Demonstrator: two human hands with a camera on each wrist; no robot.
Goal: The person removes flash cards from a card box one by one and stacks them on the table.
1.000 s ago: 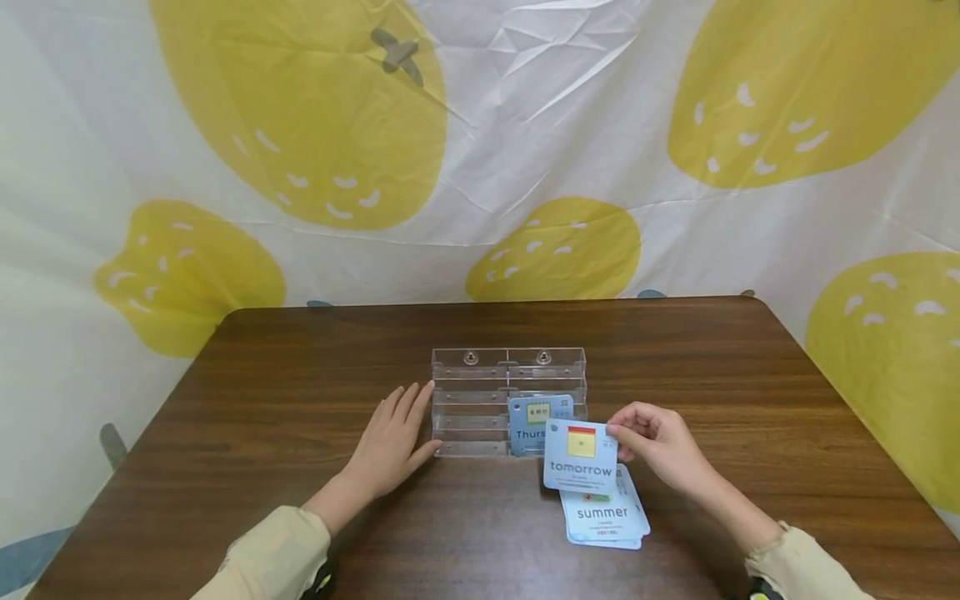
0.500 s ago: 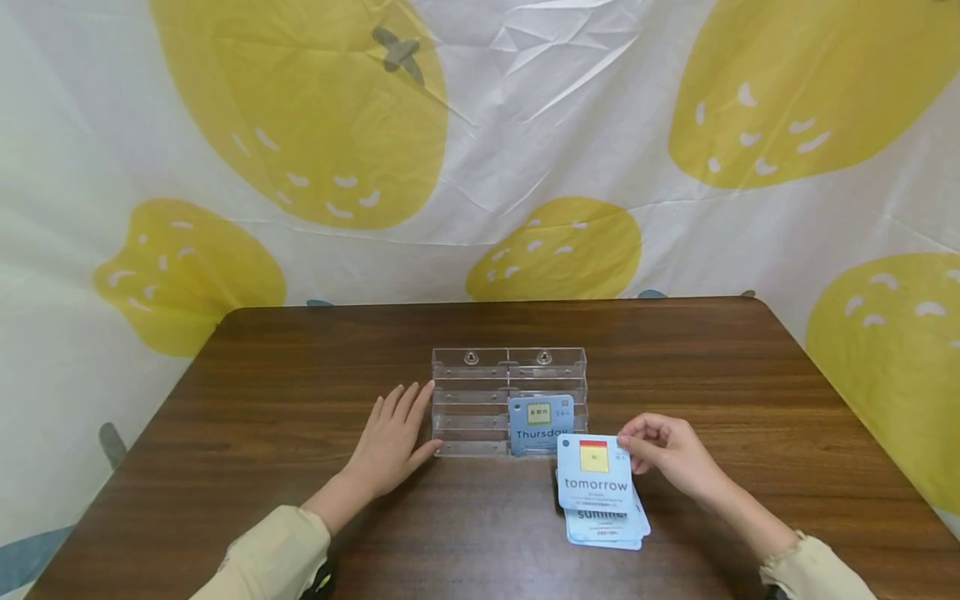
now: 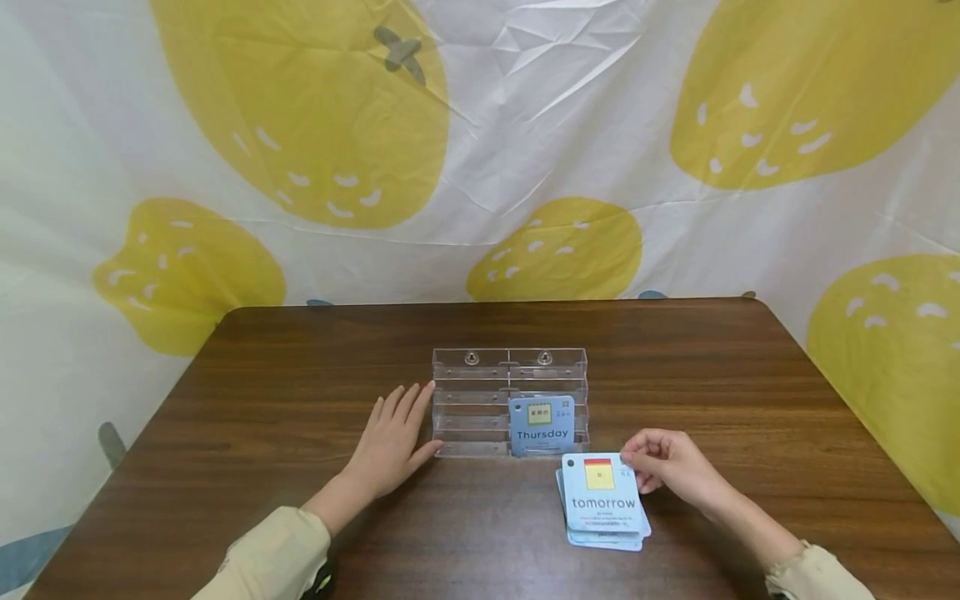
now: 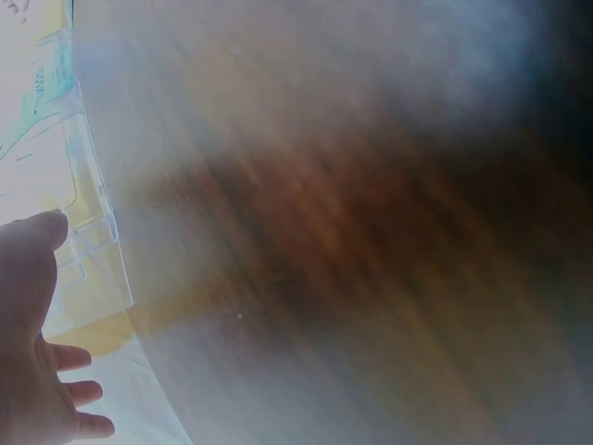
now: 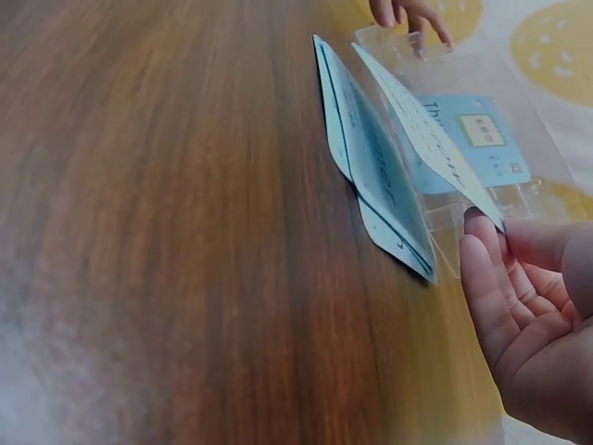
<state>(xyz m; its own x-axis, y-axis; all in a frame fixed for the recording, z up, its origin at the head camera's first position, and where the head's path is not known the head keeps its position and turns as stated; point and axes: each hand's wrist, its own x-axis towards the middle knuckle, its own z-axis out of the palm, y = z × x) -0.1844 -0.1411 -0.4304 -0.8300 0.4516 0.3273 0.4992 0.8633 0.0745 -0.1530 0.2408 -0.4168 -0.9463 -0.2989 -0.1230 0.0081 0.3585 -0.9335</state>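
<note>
Pinched at its upper right corner between thumb and fingers of my right hand [image 3: 671,467] is a light blue flashcard [image 3: 602,492] reading "tomorrow". In the right wrist view this flashcard [image 5: 422,130] tilts above a small stack of flashcards [image 5: 371,167]. Only the edges of that stack [image 3: 603,542] show in the head view. A clear acrylic rack [image 3: 471,423] with tiered pockets stands at mid-table, a "Thursday" flashcard [image 3: 542,423] in its lower right pocket. My left hand [image 3: 390,446] lies with fingers extended, fingertips and thumb at the rack's left side.
The rack rests on a dark brown wooden table [image 3: 300,358]. Behind the table's far edge hangs a white cloth [image 3: 360,267] printed with big yellow fruits. Two round metal fittings sit in the rack's top row.
My right hand has brought the "tomorrow" flashcard down and slightly right, away from the rack and over the stack, covering the "summer" card. The left hand has stayed in place.
</note>
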